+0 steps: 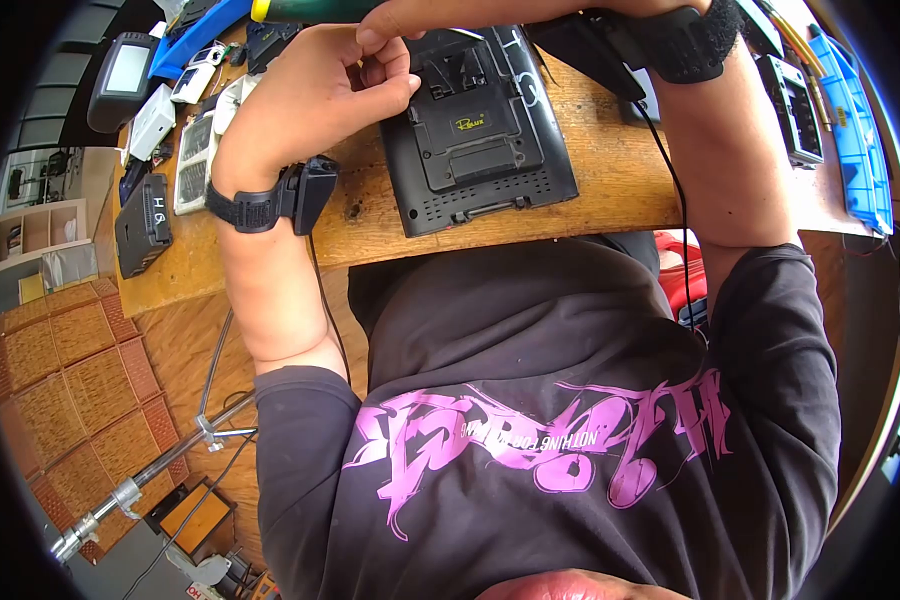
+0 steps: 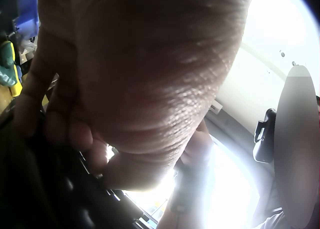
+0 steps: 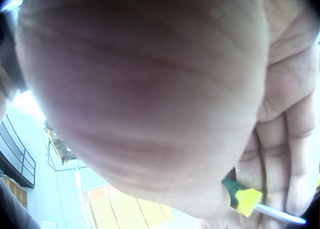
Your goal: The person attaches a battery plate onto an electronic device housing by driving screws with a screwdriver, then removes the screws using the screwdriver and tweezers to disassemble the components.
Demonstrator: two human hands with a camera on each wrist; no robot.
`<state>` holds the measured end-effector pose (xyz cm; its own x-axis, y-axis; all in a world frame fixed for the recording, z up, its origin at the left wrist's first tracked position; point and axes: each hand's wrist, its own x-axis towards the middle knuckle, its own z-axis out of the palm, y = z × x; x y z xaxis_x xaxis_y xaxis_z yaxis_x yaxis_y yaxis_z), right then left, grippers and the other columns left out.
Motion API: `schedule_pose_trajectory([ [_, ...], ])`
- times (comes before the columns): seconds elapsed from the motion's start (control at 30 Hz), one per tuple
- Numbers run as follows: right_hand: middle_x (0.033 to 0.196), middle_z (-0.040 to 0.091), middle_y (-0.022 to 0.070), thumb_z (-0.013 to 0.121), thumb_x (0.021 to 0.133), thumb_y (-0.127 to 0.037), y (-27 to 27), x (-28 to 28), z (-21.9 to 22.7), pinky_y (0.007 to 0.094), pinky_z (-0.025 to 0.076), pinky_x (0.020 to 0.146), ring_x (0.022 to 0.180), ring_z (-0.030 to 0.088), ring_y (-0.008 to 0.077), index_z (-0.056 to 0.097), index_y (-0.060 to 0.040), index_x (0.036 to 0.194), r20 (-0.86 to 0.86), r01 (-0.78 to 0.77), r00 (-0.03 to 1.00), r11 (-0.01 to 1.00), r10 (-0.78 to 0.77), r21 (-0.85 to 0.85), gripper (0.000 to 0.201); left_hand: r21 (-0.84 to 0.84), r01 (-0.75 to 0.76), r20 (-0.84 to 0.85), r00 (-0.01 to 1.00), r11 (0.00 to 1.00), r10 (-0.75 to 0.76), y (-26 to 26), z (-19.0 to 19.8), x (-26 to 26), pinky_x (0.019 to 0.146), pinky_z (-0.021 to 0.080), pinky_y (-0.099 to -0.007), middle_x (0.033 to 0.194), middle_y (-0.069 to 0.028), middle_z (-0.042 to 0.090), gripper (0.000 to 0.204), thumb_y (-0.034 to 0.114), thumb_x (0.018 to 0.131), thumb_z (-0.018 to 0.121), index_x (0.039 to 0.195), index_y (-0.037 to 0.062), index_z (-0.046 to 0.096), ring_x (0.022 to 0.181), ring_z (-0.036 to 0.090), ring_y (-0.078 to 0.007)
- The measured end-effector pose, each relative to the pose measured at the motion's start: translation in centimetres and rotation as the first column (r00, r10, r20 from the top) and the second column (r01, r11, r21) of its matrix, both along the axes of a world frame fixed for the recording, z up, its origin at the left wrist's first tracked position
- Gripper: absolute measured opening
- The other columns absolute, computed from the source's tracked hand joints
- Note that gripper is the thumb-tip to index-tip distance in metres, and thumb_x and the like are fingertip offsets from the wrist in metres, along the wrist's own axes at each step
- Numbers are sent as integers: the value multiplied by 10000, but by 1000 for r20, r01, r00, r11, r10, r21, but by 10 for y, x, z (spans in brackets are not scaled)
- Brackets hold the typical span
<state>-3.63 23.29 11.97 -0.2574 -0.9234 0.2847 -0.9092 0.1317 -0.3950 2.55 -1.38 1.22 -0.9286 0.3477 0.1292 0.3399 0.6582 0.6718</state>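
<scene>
A black monitor [image 1: 560, 180] lies back up on the wooden table, with a battery plate [image 1: 490, 140] marked "Rolux" on it. Over its upper left edge is my left hand [image 1: 310, 110], fingers bent and thumb beside the fingertips. Whether a small piece lies between them I cannot tell. My right hand [image 1: 460, 12] reaches in from the right, its thumb tip meeting the left fingers. In the right wrist view it holds a screwdriver [image 3: 247, 201] with a green handle, yellow collar and metal shaft. Most of that handle is hidden behind the thumb.
A green and yellow tool [image 1: 310, 10] shows beyond my left hand. On the left are a black box [image 1: 145, 225] marked "HG", a white box [image 1: 151, 122] and a blue tray [image 1: 195, 50]. A blue bin [image 1: 855, 130] stands far right; a cable [image 1: 678, 200] trails from the right wrist.
</scene>
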Motion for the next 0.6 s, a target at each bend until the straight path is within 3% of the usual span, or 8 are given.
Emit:
schedule_pose_trajectory([
  [0.03, 839, 747, 209, 768, 948, -229, -2, -3, 2, 423, 565, 755, 792, 729, 364, 756, 59, 971, 0, 0, 1000, 1000, 0, 1, 289, -23, -6, -4, 1000, 1000, 6, 1, 2, 1, 692, 480, -273, 764, 28, 634, 174, 203, 913, 771, 901, 38, 717, 723, 590, -83],
  [0.1, 857, 751, 209, 771, 947, -233, -9, -9, 7, 427, 565, 764, 807, 732, 365, 758, 55, 977, 75, 13, 997, 988, -24, 154, 290, -45, -12, -6, 1000, 999, 12, 1, 2, 1, 692, 481, -276, 758, 23, 635, 184, 211, 916, 772, 903, 35, 720, 722, 591, -87],
  [0.23, 868, 751, 213, 772, 945, -237, -12, -4, 8, 430, 563, 767, 815, 731, 367, 757, 54, 977, 45, 37, 998, 988, -44, 152, 293, -35, 1, -30, 1000, 999, -2, -1, -1, 0, 688, 483, -283, 750, 17, 635, 198, 221, 921, 774, 894, 33, 720, 716, 592, -95],
  [0.3, 861, 749, 212, 772, 942, -240, -16, 9, 16, 430, 561, 764, 810, 729, 369, 756, 53, 976, 12, 165, 985, 958, -173, 234, 295, -31, 4, -38, 999, 1000, -6, 0, -1, 0, 685, 483, -285, 748, 15, 635, 197, 219, 921, 774, 890, 32, 719, 713, 591, -96],
  [0.33, 861, 749, 212, 772, 942, -240, -14, 4, 15, 430, 561, 764, 810, 729, 369, 756, 53, 976, 12, 166, 985, 958, -174, 234, 295, -35, 1, -41, 999, 999, -2, 0, -1, 0, 683, 484, -289, 745, 15, 632, 203, 222, 921, 777, 882, 33, 713, 712, 591, -99],
  [0.4, 881, 760, 214, 768, 940, -240, -8, -9, 10, 427, 569, 778, 832, 740, 369, 765, 51, 998, 43, 0, 999, 988, -7, 156, 296, -39, -1, -44, 999, 999, 0, 0, 0, 0, 681, 485, -292, 741, 15, 629, 208, 224, 920, 779, 874, 34, 707, 711, 592, -101],
  [0.53, 909, 774, 214, 761, 940, -236, -10, -8, 3, 424, 580, 798, 860, 753, 371, 776, 43, 1042, 52, 41, 998, 991, -48, 126, 297, -71, 12, -89, 996, 997, -19, 1, 0, 1, 681, 491, -302, 763, 18, 636, 202, 225, 932, 780, 911, 48, 686, 730, 606, -109],
  [0.6, 922, 783, 213, 758, 943, -236, -10, -6, 8, 420, 588, 812, 877, 762, 369, 778, 39, 1083, 119, 21, 992, 976, -48, 217, 310, -71, 11, -120, 993, 997, -19, 2, -1, 3, 682, 493, -304, 776, 20, 642, 198, 225, 938, 779, 944, 53, 681, 740, 614, -112],
])
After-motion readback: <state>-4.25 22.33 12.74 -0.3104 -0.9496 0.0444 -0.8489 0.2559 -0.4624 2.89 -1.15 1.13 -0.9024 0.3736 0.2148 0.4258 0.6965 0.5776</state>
